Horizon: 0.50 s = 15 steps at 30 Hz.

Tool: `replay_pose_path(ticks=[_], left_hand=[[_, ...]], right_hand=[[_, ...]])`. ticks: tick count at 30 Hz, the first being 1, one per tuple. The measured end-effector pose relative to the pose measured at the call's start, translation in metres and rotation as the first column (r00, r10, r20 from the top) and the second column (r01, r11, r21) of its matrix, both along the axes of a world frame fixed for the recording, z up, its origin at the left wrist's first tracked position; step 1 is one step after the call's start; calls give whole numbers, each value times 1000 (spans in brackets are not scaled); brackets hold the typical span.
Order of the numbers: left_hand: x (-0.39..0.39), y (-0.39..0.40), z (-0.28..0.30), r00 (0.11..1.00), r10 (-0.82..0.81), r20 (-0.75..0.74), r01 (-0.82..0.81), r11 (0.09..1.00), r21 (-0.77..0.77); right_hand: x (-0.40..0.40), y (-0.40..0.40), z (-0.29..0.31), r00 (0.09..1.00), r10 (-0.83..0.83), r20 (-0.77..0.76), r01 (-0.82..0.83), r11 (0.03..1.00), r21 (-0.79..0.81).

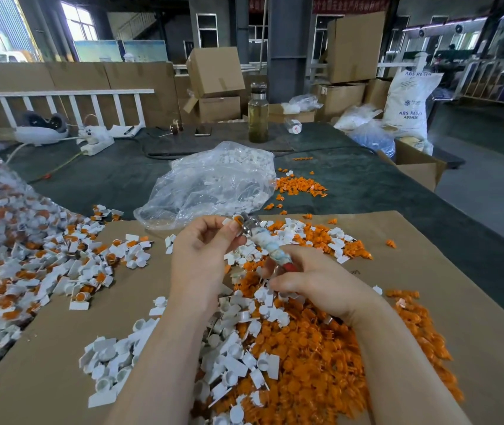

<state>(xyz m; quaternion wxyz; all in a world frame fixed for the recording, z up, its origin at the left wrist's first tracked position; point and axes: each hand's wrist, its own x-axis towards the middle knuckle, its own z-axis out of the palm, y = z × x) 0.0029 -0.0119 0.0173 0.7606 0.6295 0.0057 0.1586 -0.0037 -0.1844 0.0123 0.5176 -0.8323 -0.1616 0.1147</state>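
My left hand [201, 250] pinches a small orange-and-white plastic piece [236, 220] between thumb and forefinger, right at the metal head [250, 223] of a short hand tool with a tape-wrapped handle [267, 244]. My right hand [315, 286] curls its fingers round the red lower end of that handle. I hold both up over the brown cardboard sheet [428, 271] that covers the counter [367, 179], above the loose heap of orange plastic caps [306, 357].

I judge the piece light, stiff and smooth, so it could easily pop out of a loose pinch. I would keep my fingertips on its sides, clear of the metal. The tool looks rigid and heavier at the head. The tape should give a sure grip, so low on the handle is the place to hold it.

The clear plastic bag of white parts [214, 179] lies just beyond the tool, at the cardboard's far edge. Scattered white plastic tabbed cups [112, 363] lie under my left forearm. Bare cardboard to the right of the orange heap gives room to set things down, well short of the counter's right edge. The tall glass bottle [258, 115] stands well back.
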Motion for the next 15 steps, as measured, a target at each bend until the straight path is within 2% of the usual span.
replay_pose_path(ticks=[10,15], left_hand=[[1,-1,-1,1000,3,-24,-4,999,-34],[0,0,-1,996,-28,-88,18,994,-111]], right_hand=[[-1,5,1,996,-42,83,50,994,-93],[0,5,0,994,-57,96,71,986,-150]])
